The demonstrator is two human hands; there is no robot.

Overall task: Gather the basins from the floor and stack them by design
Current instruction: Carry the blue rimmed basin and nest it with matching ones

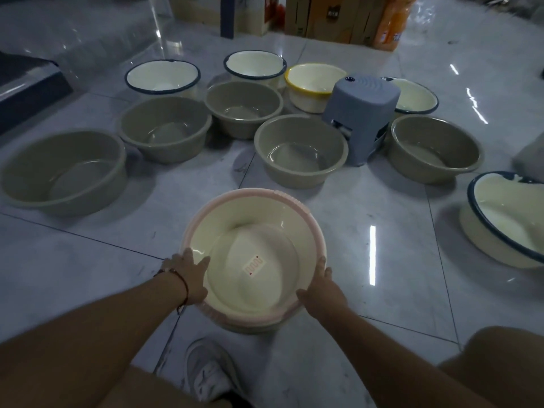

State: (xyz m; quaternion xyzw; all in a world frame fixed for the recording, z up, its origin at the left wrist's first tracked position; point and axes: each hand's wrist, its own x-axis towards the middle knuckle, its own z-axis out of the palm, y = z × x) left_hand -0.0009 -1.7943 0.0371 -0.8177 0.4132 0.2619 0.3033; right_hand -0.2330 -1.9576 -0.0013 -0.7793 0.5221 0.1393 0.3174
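The left hand [188,276] and right hand [319,290] are grasping the pink-rimmed cream basin [235,231] by its near rim, above glossy grey marble floor tiles [382,260]. A white sticker with a red pattern [253,266] is lying inside; no words are readable. Olive basins [63,172] are standing beyond, near cardboard boxes [323,16].

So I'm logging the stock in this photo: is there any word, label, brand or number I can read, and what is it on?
No text can be read here.
White sticker inside the pink-rimmed cream plastic basin: only a red squiggle mark, no letters.
Brown cardboard boxes at the back: dark printed marks, too blurred to read.
Orange packet beside them: print too blurred to read.
Grey plastic stool: raised curved lines, no words.
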